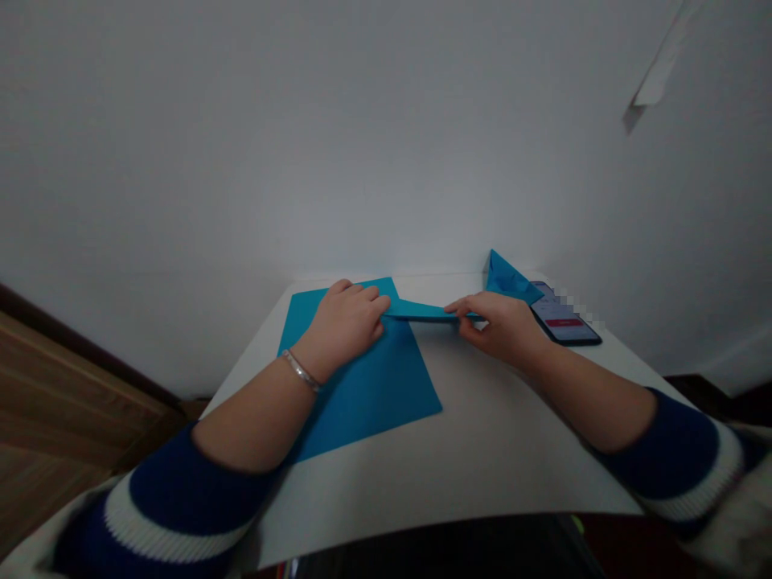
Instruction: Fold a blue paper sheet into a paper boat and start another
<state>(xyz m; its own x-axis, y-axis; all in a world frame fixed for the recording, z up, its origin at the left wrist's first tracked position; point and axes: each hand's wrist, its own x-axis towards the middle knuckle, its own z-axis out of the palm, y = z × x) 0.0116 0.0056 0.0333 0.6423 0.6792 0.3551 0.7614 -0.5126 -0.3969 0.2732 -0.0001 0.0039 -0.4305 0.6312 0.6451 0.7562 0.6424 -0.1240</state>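
A narrow folded strip of blue paper [422,311] stretches between my two hands, just above the table. My left hand [355,318] has its fingers closed on the strip's left end, over a flat blue sheet [374,390]. The right end is pinched between the thumb and fingers of my right hand [498,322]. Part of each end is hidden by the fingers. Behind my right hand stands a folded blue paper piece [510,277] with a pointed top.
A phone [564,315] with its screen lit lies at the table's right side. The white table [470,458] meets a pale wall [386,145] at the back. Wooden panelling [72,418] stands at the left.
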